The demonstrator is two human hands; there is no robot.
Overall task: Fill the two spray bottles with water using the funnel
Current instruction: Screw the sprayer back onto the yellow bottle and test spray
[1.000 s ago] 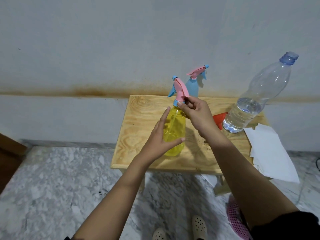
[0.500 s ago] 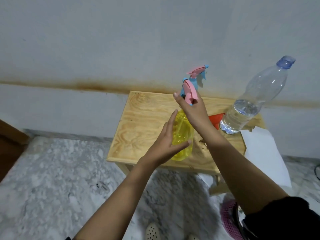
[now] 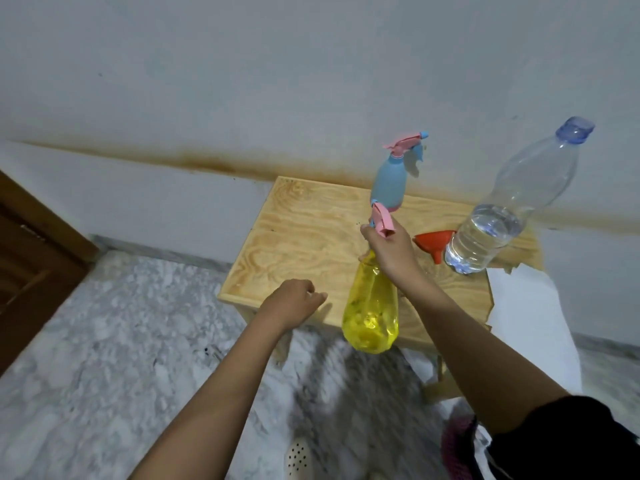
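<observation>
The yellow bottle (image 3: 371, 308) hangs in the air just below the fingers of the right hand (image 3: 389, 249), which are closed around its neck and pink spray head (image 3: 382, 221); its base is over the near edge of the table (image 3: 304, 237) and does not touch the wood; it looks empty, though blur makes this uncertain. The left hand (image 3: 294, 301) is beside it, apart from it, fingers loosely curled and holding nothing, close over the table edge. Beyond the right fingers stands the blue bottle (image 3: 389, 183), upright, its spray head on; to the right of them lies the red funnel (image 3: 435, 242), touching or almost touching the water bottle (image 3: 498, 220), which is capped and partly full. I think the danger is in the grip: the bottle is held only at the top, so it may swing or slip and fall to the floor; if the head is unscrewed with one hand in the air, the body may drop; a swing to the right could also push the funnel or the tall water bottle, which may tip easily. The table is small, of pale plywood, against a grey wall (image 3: 242, 81) with a brown stain line; white paper (image 3: 519, 306) hangs at its right side; the floor (image 3: 104, 341) is grey marble; a dark wooden door (image 3: 27, 265) is at the far left.
</observation>
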